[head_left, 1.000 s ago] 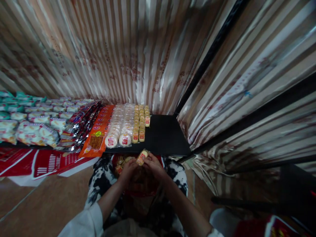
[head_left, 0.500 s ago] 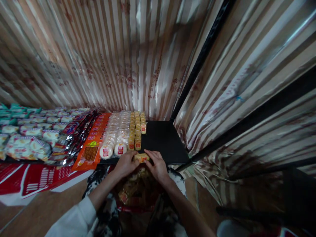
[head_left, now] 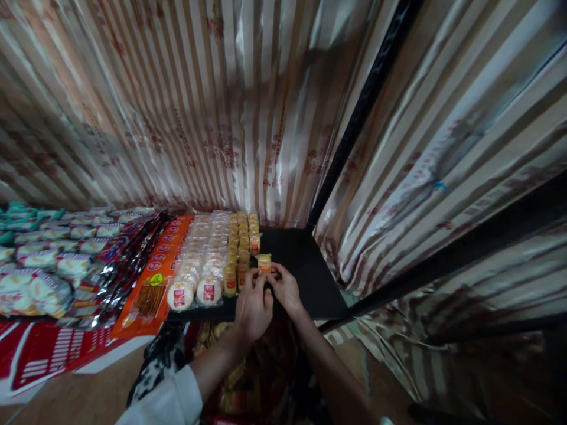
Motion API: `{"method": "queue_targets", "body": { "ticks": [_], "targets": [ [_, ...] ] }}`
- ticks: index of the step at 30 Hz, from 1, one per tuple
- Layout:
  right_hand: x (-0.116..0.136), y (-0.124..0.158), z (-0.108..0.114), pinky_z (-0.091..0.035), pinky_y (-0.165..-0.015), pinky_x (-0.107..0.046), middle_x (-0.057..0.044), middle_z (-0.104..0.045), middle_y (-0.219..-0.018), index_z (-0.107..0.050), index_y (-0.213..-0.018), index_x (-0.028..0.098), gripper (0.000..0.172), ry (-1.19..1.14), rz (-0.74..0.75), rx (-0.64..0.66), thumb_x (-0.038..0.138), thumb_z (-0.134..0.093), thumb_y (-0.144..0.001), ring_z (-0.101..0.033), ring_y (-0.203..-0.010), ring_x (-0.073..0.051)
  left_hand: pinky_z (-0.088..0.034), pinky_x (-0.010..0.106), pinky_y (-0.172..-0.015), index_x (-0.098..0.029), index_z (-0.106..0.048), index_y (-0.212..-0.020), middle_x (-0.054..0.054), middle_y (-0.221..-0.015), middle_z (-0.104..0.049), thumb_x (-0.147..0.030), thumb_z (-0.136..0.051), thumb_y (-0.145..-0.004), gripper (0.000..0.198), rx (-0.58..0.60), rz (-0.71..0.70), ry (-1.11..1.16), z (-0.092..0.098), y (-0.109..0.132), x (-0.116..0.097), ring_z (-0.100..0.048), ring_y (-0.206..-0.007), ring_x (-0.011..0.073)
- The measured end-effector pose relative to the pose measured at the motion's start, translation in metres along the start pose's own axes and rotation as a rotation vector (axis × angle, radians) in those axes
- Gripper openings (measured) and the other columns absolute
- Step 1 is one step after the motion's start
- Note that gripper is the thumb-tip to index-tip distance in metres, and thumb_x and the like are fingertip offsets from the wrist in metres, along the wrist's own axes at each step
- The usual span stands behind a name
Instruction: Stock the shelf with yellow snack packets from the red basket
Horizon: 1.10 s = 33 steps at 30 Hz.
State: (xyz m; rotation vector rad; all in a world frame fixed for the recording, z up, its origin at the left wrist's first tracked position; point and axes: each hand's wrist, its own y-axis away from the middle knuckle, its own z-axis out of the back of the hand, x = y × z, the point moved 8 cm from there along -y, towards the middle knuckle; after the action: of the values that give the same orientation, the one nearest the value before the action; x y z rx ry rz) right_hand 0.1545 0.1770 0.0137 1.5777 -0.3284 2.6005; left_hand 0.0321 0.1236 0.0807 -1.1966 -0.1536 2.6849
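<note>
Yellow packet (head_left: 264, 263), upright at the fingertips of both hands, is over the front part of the shelf, just ahead of the shortest yellow row; whether its base touches the surface cannot be told.

Behind everything rises striped sheeting (head_left: 261, 118), probably hung as a screen, its lower edge hidden behind the goods. Along its foot runs a black shelf (head_left: 310, 265), cut off by the left side of the view. Under the shelf's left part, a red printed board (head_left: 53, 360) is also cut off, and what it belongs to is unclear. Below the hands, a red container (head_left: 230, 421) holds wrapped pieces too dim to count.

On the shelf, an orange bag (head_left: 153, 265) lies flat between foil packets (head_left: 104, 289) and round white packs (head_left: 209, 290), perhaps to part one kind from another. The round packs stand on edge in two files, likely so each leans on the next and the front labels can be read. Yellow packs (head_left: 231, 277) are filed beside them.

The left hand (head_left: 254, 304) presses its fingertips to the packet's near left side, thumb standing off; the right hand (head_left: 286, 290) pinches the other side. That two-sided grip seems meant to keep it square. Left fingers mask its lower corner.
</note>
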Motion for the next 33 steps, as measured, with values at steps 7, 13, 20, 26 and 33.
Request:
{"method": "queue_targets", "body": {
  "ticks": [7,13,20,26,33],
  "targets": [
    [-0.015,-0.038,-0.022,-0.047,-0.065,-0.026,0.001,-0.065,-0.084,-0.063,-0.094,0.025,0.023,0.051,-0.139,-0.022,0.035,-0.056,-0.074,-0.06,-0.07,-0.014,-0.017,0.031,-0.114,-0.011,-0.034,-0.136,0.011,-0.148,-0.027,-0.025,-0.036,-0.086,0.053,0.023,0.35,0.385,-0.063,-0.015,0.042,-0.023,-0.137,0.0182],
    [-0.013,-0.054,-0.036,-0.046,-0.072,-0.027,-0.004,-0.064,-0.095,-0.063,-0.101,0.022,0.027,0.152,-0.077,0.027,0.033,-0.054,-0.077,-0.061,-0.08,-0.017,-0.012,0.03,-0.115,-0.006,-0.024,-0.14,0.013,-0.15,-0.02,-0.024,-0.03,-0.089,0.054,0.004,0.456,0.579,-0.083,-0.039,0.065,-0.018,-0.138,0.016],
    [-0.01,-0.053,-0.038,-0.047,-0.075,-0.028,-0.004,-0.064,-0.1,-0.057,-0.113,0.023,0.037,0.098,-0.066,0.046,0.033,-0.055,-0.077,-0.061,-0.08,-0.017,-0.014,0.03,-0.114,-0.01,-0.021,-0.142,0.01,-0.15,-0.021,-0.031,-0.031,-0.09,0.057,0.012,0.564,0.653,-0.086,-0.045,0.074,-0.017,-0.139,0.016],
    [-0.01,-0.051,-0.037,-0.047,-0.079,-0.031,-0.004,-0.063,-0.102,-0.058,-0.111,0.022,0.036,0.037,-0.009,-0.015,0.036,-0.049,-0.079,-0.061,-0.085,-0.018,-0.015,0.029,-0.114,-0.013,-0.028,-0.141,0.008,-0.149,-0.026,-0.041,-0.032,-0.089,0.059,-0.009,0.548,0.668,-0.084,-0.049,0.076,-0.02,-0.138,0.0178],
    [-0.018,-0.053,-0.045,-0.046,-0.083,-0.032,-0.006,-0.063,-0.101,-0.057,-0.112,0.02,0.04,-0.046,-0.039,-0.005,0.039,-0.05,-0.078,-0.059,-0.09,-0.02,-0.02,0.028,-0.112,-0.018,-0.03,-0.14,0.002,-0.148,-0.028,-0.04,-0.032,-0.089,0.055,-0.029,0.574,0.694,-0.087,-0.052,0.081,-0.018,-0.138,0.0167]
  ]
}}
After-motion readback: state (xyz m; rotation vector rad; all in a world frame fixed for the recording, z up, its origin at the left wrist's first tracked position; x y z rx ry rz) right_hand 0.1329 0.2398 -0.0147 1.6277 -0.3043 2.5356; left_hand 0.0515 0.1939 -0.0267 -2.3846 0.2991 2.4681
